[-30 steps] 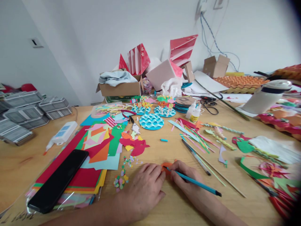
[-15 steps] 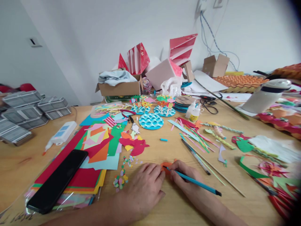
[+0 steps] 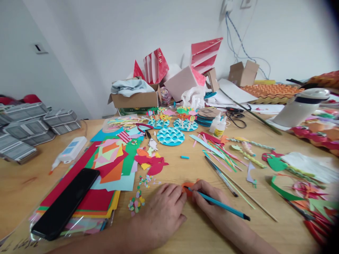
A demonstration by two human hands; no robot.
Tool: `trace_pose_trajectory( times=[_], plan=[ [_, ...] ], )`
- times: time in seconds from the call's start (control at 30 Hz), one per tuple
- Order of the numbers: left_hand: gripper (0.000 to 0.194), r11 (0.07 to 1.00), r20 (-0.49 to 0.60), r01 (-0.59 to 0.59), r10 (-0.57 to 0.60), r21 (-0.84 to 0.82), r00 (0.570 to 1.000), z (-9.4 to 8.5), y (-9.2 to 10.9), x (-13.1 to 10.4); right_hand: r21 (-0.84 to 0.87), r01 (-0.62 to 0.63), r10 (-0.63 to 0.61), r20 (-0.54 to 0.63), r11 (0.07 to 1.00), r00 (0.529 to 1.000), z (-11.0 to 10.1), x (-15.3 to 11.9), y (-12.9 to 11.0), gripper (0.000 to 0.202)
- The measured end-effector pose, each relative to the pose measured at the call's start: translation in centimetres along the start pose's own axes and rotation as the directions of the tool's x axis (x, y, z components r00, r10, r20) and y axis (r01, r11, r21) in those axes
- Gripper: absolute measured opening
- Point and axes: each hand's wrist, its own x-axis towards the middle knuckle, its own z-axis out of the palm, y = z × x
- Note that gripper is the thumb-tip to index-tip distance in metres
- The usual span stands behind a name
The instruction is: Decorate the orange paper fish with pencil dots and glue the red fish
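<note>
A blue felt-tip pen point(image 3: 222, 205) is held in my right hand point(image 3: 209, 197), its dark tip touching a small orange paper piece point(image 3: 188, 185). My left hand point(image 3: 166, 211) lies palm down on the table, fingers together, with its fingertips at the left edge of that orange piece. Both hands partly cover the paper. The pen's blue cap point(image 3: 184, 157) lies on the wood beyond my hands. Small coloured paper dots point(image 3: 136, 203) are scattered left of my left hand, and red paper shapes point(image 3: 155, 164) lie just past them.
On the left, a black phone point(image 3: 66, 203) rests on stacked coloured paper point(image 3: 92, 199) near a glue gun point(image 3: 69, 152). Blue wave-patterned discs point(image 3: 170, 136) and glue bottles point(image 3: 219, 127) stand further back. Right are paper strips point(image 3: 212, 146), a thin stick point(image 3: 254, 199) and red-handled scissors point(image 3: 314, 231).
</note>
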Motion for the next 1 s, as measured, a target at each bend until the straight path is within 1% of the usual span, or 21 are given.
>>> trace_pose_trajectory(
  times=[0.23, 0.4, 0.63, 0.8, 1.0],
  plan=[
    [0.037, 1.000, 0.010, 0.001, -0.001, -0.003, 1.000, -0.18, -0.02, 0.06, -0.001, 0.005, -0.005, 0.022, 1.000, 1.000, -0.04, -0.04, -0.07, 0.013],
    [0.035, 1.000, 0.006, -0.005, 0.004, 0.007, 1.000, -0.16, -0.04, 0.06, -0.019, 0.005, -0.005, 0.003, 1.000, 1.000, 0.00, 0.03, 0.07, 0.013],
    [0.034, 1.000, 0.010, 0.002, -0.002, -0.002, 1.000, -0.17, 0.05, 0.11, -0.014, 0.003, -0.003, 0.021, 1.000, 1.000, -0.06, -0.04, -0.15, 0.013],
    [0.036, 1.000, 0.010, -0.001, 0.001, -0.004, 1.000, -0.13, -0.03, 0.02, -0.034, 0.004, -0.004, 0.005, 0.999, 1.000, -0.07, -0.07, -0.01, 0.013],
    [0.037, 1.000, 0.012, -0.002, 0.002, -0.003, 1.000, -0.09, -0.04, 0.05, -0.013, 0.004, -0.004, 0.030, 1.000, 1.000, -0.06, 0.00, 0.03, 0.014]
  ],
)
